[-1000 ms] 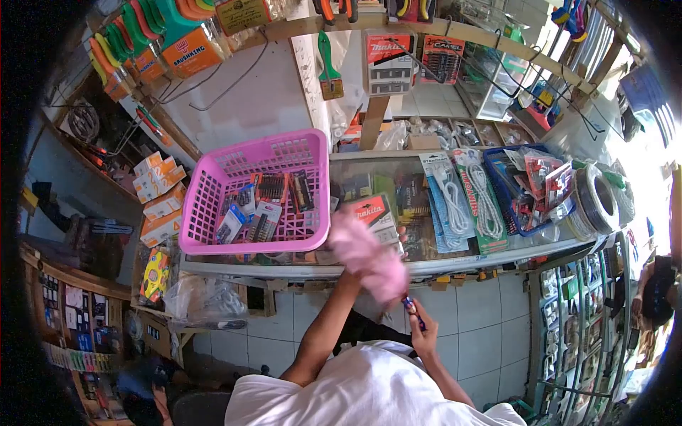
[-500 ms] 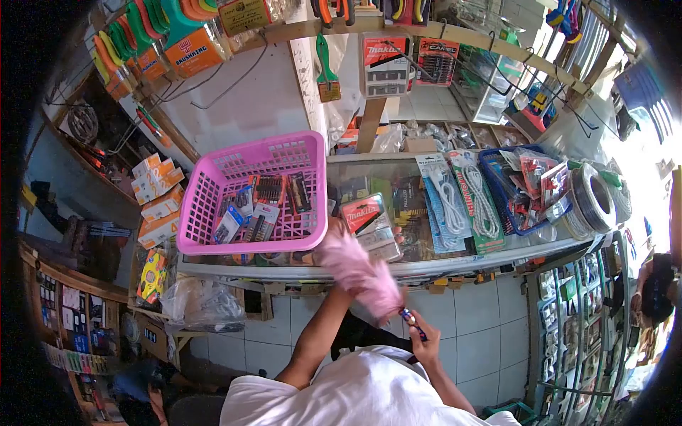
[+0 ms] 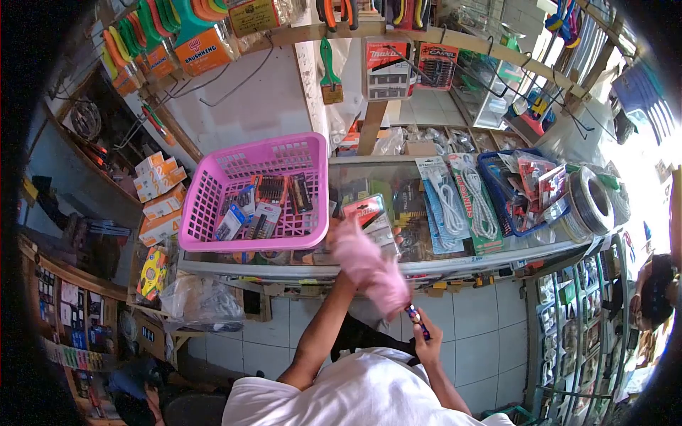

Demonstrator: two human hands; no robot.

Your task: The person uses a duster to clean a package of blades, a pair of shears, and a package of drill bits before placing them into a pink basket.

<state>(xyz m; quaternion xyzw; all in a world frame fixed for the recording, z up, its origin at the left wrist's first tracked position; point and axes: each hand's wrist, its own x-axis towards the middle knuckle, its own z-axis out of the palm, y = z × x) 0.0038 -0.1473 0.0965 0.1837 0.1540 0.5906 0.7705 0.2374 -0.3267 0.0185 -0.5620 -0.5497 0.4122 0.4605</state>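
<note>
My right hand is closed round the dark patterned handle of a pink feather duster. The feathers slant up to the left, slightly blurred, and cover the lower part of a red-and-white Makita blister pack. My left hand grips that pack above the glass counter; only fingertips show at its right edge, since the duster hides the rest. Just left of the pack stands a pink plastic basket holding several small carded packs.
Two white cable packs and a blue basket of packaged goods lie right on the glass counter. Wire rolls stand beyond. Paintbrushes and packs hang from a wooden rail overhead. Someone's arm shows at lower left.
The duster has shifted slightly down and right, its feathers bunching over the Makita pack's lower part. My left hand keeps hold of the pack, and the basket's contents look unchanged.
</note>
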